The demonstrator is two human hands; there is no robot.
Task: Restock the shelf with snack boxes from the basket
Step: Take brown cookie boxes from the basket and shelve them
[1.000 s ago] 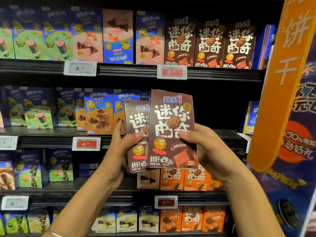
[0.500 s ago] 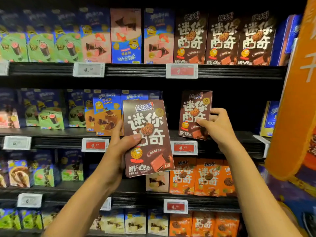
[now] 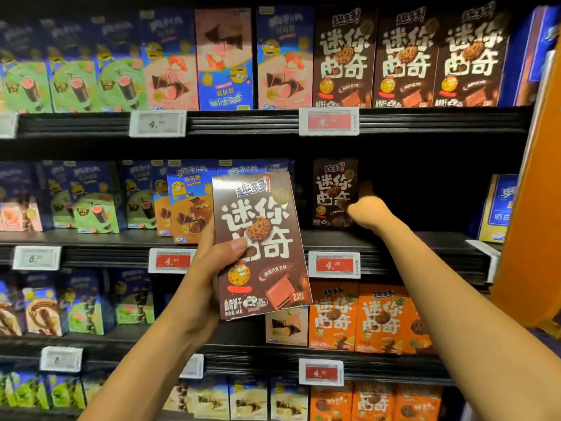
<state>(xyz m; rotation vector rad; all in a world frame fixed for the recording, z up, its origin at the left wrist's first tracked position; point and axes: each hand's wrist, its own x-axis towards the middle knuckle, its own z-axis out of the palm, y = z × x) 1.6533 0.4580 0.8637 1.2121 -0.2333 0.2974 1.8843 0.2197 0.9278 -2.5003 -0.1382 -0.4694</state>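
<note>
Middle shelf [image 3: 394, 238] now bears far box [image 3: 332, 189], right fingers [image 3: 365, 189] holding; left fingers [image 3: 233, 247] grip near box [image 3: 273, 268].

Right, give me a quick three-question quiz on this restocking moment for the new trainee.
1. True or false: the left hand holds an orange box.
2. The right hand reaches beside: A) the lone brown box standing on the shelf; B) a green box; C) a price tag.
3. Fill in: the boxes on the shelf directly below the right hand are ____.
Key: 1 false, the held box is brown; 2 A; 3 orange.
</note>
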